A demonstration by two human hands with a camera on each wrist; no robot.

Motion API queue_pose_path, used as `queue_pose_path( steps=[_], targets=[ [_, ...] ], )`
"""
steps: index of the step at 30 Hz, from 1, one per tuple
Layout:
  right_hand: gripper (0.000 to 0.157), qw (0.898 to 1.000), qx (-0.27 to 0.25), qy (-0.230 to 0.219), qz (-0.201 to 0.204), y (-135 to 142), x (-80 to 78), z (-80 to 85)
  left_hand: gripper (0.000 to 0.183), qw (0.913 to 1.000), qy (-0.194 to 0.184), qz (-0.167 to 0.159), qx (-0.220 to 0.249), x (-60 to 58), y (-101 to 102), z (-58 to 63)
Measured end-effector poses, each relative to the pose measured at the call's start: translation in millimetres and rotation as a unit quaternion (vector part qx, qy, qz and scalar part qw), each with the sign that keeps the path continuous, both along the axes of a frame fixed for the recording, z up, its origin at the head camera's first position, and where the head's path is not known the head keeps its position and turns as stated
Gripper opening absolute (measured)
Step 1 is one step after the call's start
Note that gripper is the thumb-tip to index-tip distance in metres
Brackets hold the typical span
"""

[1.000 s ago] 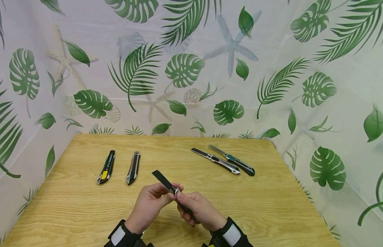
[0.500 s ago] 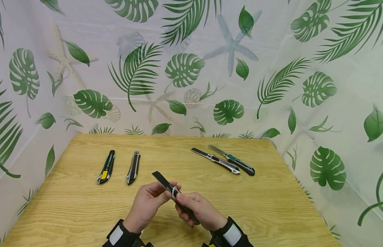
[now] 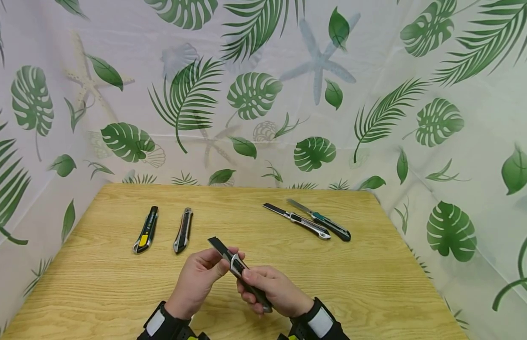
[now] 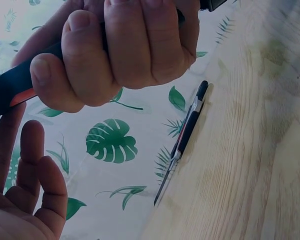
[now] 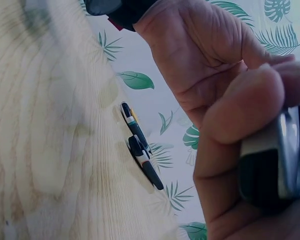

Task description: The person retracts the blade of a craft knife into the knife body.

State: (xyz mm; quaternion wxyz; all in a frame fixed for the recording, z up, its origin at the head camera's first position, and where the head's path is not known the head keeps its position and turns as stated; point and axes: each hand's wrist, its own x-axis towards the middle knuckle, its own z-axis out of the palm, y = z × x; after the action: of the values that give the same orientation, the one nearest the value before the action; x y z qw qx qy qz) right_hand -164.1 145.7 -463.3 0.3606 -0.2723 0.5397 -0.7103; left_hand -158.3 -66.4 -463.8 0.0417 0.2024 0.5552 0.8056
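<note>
Over the front middle of the table, both hands are on a black and silver snap-off utility knife (image 3: 238, 266), its dark blade (image 3: 218, 244) extended toward the upper left. My right hand (image 3: 278, 292) grips the handle, thumb lying along the top. My left hand (image 3: 194, 279) pinches the front of the body near the silver collar, thumb on the near side and fingers behind. In the left wrist view the right fingers (image 4: 132, 45) curl round the handle, and a red-orange strip shows on the knife (image 4: 15, 87). The handle's butt (image 5: 265, 172) pokes out below the right fingers in the right wrist view.
A black utility knife with a yellow slider (image 3: 146, 230) and a silver-black one (image 3: 184, 231) lie at the back left. At the back right, a silver-black knife (image 3: 303, 224) and a teal-black one (image 3: 331, 226) lie overlapping, blades out. Leaf-printed cloth (image 3: 263, 160) surrounds the wooden table (image 3: 97, 283).
Both hands have shifted slightly left with the knife. It has turned a little, so more of its silver collar and upper body shows between the thumbs.
</note>
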Motion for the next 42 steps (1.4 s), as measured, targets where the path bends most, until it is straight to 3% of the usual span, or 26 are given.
queue_pose_path(
  steps=[17, 29, 36, 42],
  targets=[
    [0.032, 0.993, -0.076, -0.046, 0.074, -2, 2.5, 0.9, 0.025, 0.9998, -0.017, -0.008, 0.004, -4.2, -10, -2.3],
    [0.037, 0.986, -0.108, -0.073, 0.106, -3, 3.5, 0.1, 0.027, 0.9975, -0.019, -0.06, 0.032, -7.1, -18, -4.2],
    [0.05, 0.984, -0.108, -0.084, 0.113, -3, 3.8, -2.0, 0.03, 0.9954, -0.027, -0.078, 0.048, -7.6, -20, -5.6],
    [0.05, 0.984, -0.104, -0.101, 0.108, -3, 3.7, -2.0, 0.03, 0.9951, -0.039, -0.077, 0.049, -9.2, -21, -7.1]
  ],
)
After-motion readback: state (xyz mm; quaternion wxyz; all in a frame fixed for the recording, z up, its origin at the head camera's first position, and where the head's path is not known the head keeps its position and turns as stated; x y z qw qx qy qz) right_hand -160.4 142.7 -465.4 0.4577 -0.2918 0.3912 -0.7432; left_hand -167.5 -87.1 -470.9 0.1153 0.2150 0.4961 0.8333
